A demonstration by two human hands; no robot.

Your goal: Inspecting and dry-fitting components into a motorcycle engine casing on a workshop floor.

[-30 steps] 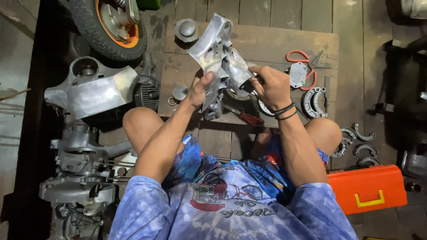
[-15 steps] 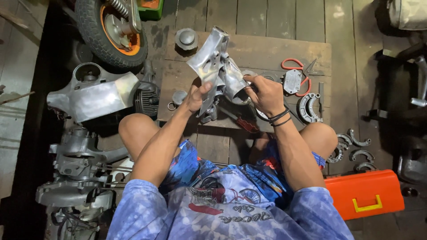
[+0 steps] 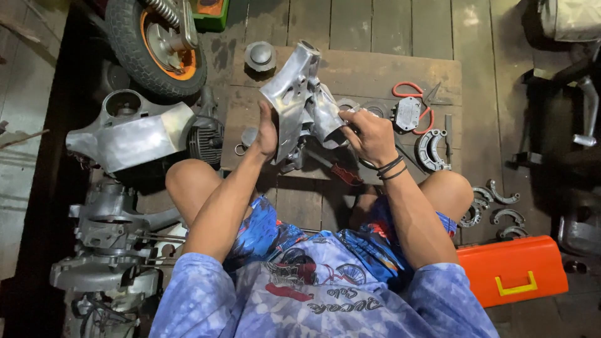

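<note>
Sitting cross-legged, both my knees bare and spread wide. Both forearms reach forward from my lap, elbows bent, converging ahead of my chest. My left hand [image 3: 268,133] raised, palm turned inward, thumb up, fingers wrapped round far side out of sight; grip closed. My right hand [image 3: 369,134] level with left, back of hand toward me, knuckles up, fingers curled down and forward; grip closed, fingertips hidden. Dark bands circle right wrist. Hands near each other, not touching.
</note>
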